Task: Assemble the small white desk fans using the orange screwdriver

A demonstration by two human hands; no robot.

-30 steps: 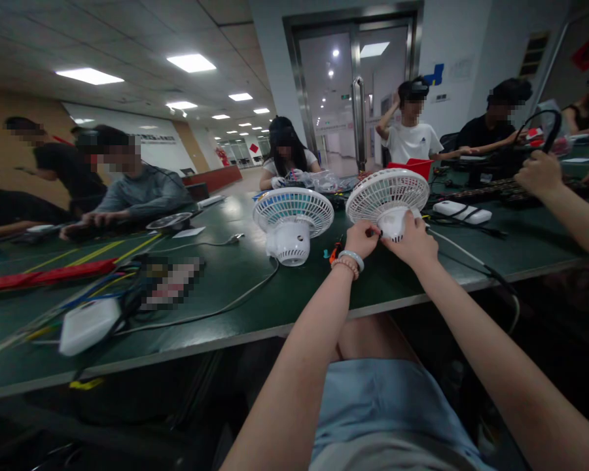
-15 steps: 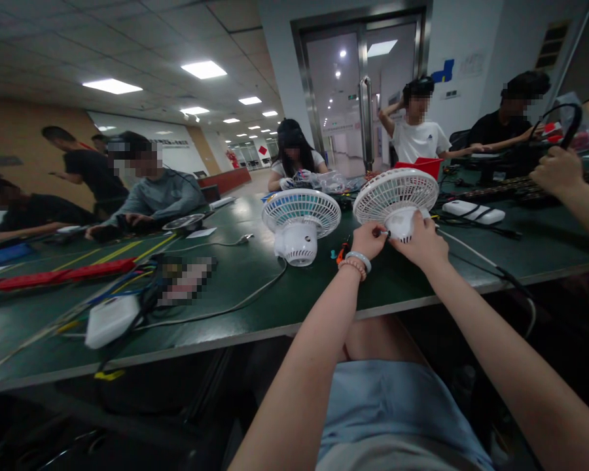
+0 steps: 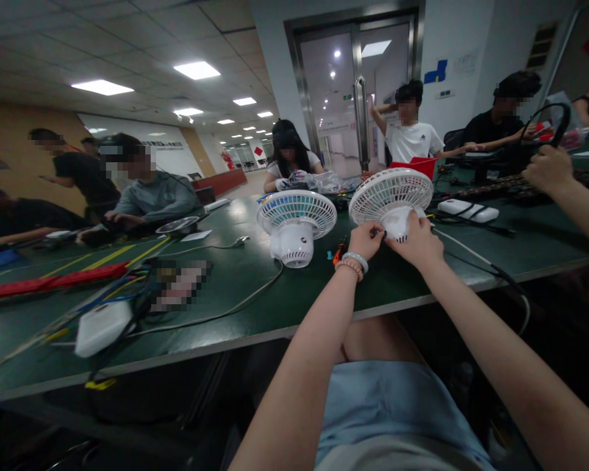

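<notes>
A white fan [image 3: 391, 193], its round grille tilted upward, stands at the table's near side. My right hand [image 3: 419, 243] is wrapped around its motor housing from the right. On the housing's left side, the fingers of my left hand [image 3: 366, 241] are pinched at a small black part, too small and too covered to name. A second white fan [image 3: 295, 245] of the same kind stands to the left, apart from both hands. Between the two fans lie an orange-handled tool [image 3: 338, 254] and a small blue piece [image 3: 329, 255].
Left on the green table [image 3: 226, 288] lie a white adapter [image 3: 104, 327], cables and a red strip [image 3: 53, 280]. To the right, a white box [image 3: 468, 210] has a black cord over it. Another person's hand [image 3: 550, 171] reaches in from the right. Co-workers sit across the table.
The whole view has shifted slightly, so the scene sits a little further left. Both hands keep their places on the fan, with hardly any visible movement.
</notes>
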